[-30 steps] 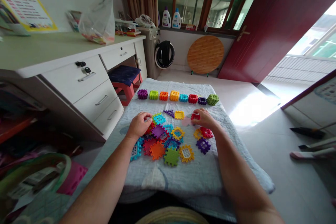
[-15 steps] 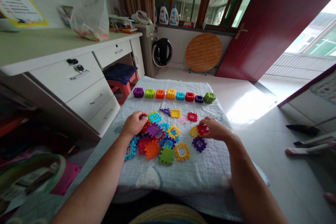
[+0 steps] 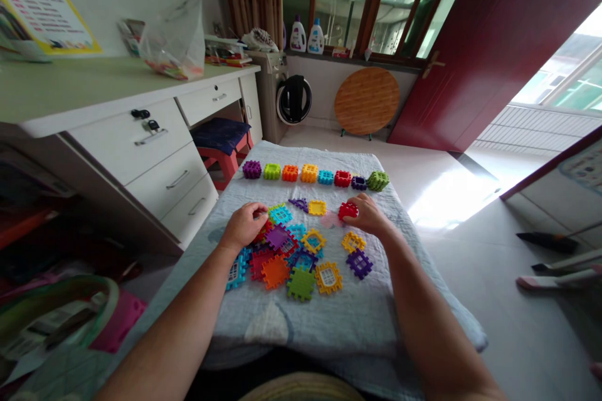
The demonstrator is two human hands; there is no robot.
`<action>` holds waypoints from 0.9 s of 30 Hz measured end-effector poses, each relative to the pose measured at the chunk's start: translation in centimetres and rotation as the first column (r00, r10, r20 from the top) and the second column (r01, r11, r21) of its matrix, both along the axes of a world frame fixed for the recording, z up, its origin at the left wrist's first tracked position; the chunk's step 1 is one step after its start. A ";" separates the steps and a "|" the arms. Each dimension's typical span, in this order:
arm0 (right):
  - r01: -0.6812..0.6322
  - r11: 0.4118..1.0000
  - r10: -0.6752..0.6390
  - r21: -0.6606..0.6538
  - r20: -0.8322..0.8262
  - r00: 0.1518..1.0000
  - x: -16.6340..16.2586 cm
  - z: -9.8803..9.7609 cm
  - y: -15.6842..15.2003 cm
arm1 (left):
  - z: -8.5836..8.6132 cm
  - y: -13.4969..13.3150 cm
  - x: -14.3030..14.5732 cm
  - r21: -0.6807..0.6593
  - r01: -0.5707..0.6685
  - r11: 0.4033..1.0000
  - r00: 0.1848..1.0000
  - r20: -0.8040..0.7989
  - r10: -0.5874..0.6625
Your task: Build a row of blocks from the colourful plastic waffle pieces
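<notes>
My right hand [image 3: 369,213] has its fingers closed on a red square building piece [image 3: 348,210], right where another red piece lay; the hand partly covers this spot. My left hand [image 3: 244,225] rests at the left edge of a pile of interlocking plastic pieces, fingers curled together, and what they hold, if anything, is hidden. In the pile are a purple piece [image 3: 277,237], an orange piece [image 3: 275,271], a green piece [image 3: 301,283] and a light blue piece [image 3: 281,214]. Nearer me than my right hand lie a yellow frame [image 3: 353,241] and a dark purple window piece [image 3: 359,263].
Across the far side of the cloth-covered table [image 3: 324,319] stands a row of several assembled cubes, from a purple cube [image 3: 251,170] to a green block [image 3: 377,181]. A yellow square [image 3: 316,207] and a purple triangle [image 3: 299,204] lie before them. Left stands a desk [image 3: 126,84].
My right hand has moved away from me and slightly left, carrying the red piece off the yellow frame to the other red piece. My left hand stays by the pile. The view tilted slightly.
</notes>
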State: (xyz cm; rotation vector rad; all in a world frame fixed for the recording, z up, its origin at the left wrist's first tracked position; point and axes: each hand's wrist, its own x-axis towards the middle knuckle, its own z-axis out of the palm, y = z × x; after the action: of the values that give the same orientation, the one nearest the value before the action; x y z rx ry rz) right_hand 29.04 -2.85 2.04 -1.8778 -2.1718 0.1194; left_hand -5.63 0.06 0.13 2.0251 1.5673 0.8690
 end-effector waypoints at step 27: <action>0.020 0.998 -0.023 -0.059 -0.041 0.999 0.1 -1.4 0.2 | -0.4 0.2 -0.1 0.014 0.018 1.000 1.000 -0.013 -0.018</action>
State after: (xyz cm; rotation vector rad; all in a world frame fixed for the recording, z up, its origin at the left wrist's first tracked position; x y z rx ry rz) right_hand 29.15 -2.68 0.61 -1.9121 -2.1420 0.2189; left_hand -5.75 0.23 -0.25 2.0552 1.5514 0.8644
